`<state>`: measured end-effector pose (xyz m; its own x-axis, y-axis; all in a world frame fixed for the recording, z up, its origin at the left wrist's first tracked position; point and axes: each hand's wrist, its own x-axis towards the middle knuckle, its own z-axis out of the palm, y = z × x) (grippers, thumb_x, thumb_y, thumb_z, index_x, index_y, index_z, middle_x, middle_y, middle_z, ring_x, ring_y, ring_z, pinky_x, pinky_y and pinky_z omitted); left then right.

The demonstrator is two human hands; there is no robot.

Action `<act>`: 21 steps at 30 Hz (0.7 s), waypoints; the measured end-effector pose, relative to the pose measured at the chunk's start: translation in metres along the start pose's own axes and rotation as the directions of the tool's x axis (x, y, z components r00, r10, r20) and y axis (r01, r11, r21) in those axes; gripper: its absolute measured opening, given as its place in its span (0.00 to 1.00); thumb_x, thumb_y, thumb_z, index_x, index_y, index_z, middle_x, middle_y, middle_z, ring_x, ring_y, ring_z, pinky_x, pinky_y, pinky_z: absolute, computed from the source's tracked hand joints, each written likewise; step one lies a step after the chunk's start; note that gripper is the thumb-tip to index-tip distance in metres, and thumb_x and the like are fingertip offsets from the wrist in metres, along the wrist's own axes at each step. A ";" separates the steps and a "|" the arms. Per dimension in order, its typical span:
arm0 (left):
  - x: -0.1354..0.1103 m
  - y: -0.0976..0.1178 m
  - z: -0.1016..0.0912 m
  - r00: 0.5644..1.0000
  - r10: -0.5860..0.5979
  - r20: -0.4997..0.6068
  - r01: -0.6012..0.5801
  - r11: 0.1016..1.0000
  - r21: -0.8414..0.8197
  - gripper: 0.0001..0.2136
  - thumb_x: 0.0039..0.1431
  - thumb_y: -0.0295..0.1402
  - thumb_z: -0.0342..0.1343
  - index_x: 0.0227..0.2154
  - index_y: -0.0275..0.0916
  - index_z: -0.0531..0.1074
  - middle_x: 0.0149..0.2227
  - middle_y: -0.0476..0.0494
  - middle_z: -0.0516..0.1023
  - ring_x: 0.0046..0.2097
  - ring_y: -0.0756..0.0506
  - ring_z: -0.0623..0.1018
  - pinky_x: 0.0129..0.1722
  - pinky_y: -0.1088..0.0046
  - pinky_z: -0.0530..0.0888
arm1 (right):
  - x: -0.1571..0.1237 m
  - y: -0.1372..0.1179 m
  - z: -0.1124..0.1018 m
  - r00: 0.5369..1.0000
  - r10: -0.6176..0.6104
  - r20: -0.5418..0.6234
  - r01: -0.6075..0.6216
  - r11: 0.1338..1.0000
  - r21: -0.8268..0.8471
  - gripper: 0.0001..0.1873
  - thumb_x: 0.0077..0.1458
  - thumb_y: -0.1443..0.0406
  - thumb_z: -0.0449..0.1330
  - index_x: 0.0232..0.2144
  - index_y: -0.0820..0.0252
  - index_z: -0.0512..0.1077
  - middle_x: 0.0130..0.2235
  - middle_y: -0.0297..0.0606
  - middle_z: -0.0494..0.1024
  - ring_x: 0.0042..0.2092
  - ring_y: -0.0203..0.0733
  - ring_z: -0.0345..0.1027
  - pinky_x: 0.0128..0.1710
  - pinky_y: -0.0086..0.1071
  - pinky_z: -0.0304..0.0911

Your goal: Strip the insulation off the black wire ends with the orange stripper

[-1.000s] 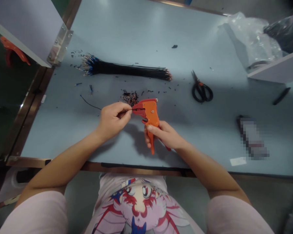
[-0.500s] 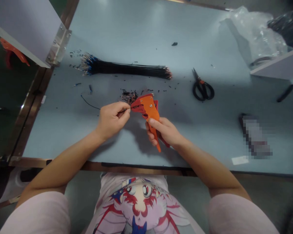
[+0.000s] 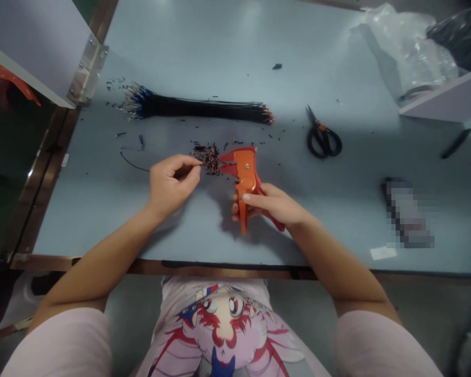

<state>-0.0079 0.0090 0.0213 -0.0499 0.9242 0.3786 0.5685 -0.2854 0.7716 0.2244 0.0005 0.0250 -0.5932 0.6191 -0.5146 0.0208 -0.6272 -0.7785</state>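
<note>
My left hand (image 3: 175, 180) pinches a thin black wire (image 3: 134, 166) near one end. The wire's other end, with a blue tip, trails to the left on the table. My right hand (image 3: 269, 204) is wrapped around the handles of an orange and red wire stripper (image 3: 246, 167). Its red jaws point left and are apart, a short gap from my left fingertips. Under and behind the jaws lies a pile of black and copper-coloured scraps (image 3: 209, 157). Beyond it rests a long bundle of black wires (image 3: 196, 109), blue terminals at its left end and bare copper at its right.
Black-handled scissors (image 3: 324, 141) lie right of the bundle. A blurred-out dark device (image 3: 408, 212), a white label (image 3: 383, 253) and a black pen-like item (image 3: 456, 143) are farther right. Plastic bags (image 3: 412, 52) sit at the back right. White panels (image 3: 43, 47) stand at both sides.
The stripper's jaws have opened and moved off the wire, to the right. My left hand has drawn slightly left with the wire, whose end has come out of the jaws.
</note>
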 end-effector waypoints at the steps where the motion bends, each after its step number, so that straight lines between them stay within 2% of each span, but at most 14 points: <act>1: -0.001 0.001 0.001 1.000 0.004 0.012 -0.004 1.000 0.001 0.03 0.51 0.28 0.57 0.27 0.41 0.75 0.25 0.51 0.77 0.26 0.53 0.73 0.26 0.78 0.69 | 0.000 0.001 0.003 1.000 -0.007 0.015 0.007 1.000 0.023 0.18 0.50 0.57 0.65 0.38 0.65 0.68 0.33 0.43 0.78 0.34 0.47 0.77 0.33 0.38 0.74; 7: -0.005 0.004 0.004 0.996 0.037 0.083 -0.036 0.999 -0.010 0.03 0.51 0.28 0.57 0.27 0.39 0.75 0.26 0.50 0.77 0.26 0.53 0.73 0.27 0.78 0.69 | 0.000 0.005 0.011 0.997 -0.040 0.061 0.037 0.998 0.050 0.18 0.50 0.57 0.65 0.37 0.66 0.69 0.32 0.42 0.77 0.33 0.45 0.76 0.32 0.37 0.73; 16: -0.006 0.005 0.006 0.992 0.087 0.088 -0.084 0.996 -0.038 0.03 0.53 0.28 0.56 0.27 0.39 0.74 0.26 0.51 0.77 0.27 0.53 0.73 0.28 0.77 0.68 | 0.000 0.006 0.014 0.993 -0.057 0.100 0.052 0.997 0.058 0.17 0.53 0.58 0.63 0.37 0.67 0.69 0.32 0.42 0.76 0.34 0.44 0.76 0.34 0.40 0.73; 21: -0.007 0.006 0.006 0.994 0.069 0.088 -0.067 0.998 -0.021 0.03 0.53 0.28 0.56 0.27 0.40 0.74 0.26 0.51 0.77 0.27 0.52 0.73 0.28 0.77 0.69 | -0.001 0.007 0.014 0.992 -0.060 0.113 0.054 0.997 0.057 0.17 0.53 0.57 0.63 0.37 0.66 0.69 0.32 0.42 0.77 0.33 0.45 0.76 0.33 0.40 0.73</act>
<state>0.0011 0.0025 0.0200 0.0620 0.9212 0.3841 0.5530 -0.3521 0.7551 0.2135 -0.0111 0.0256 -0.6806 0.5982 -0.4230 -0.0569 -0.6187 -0.7835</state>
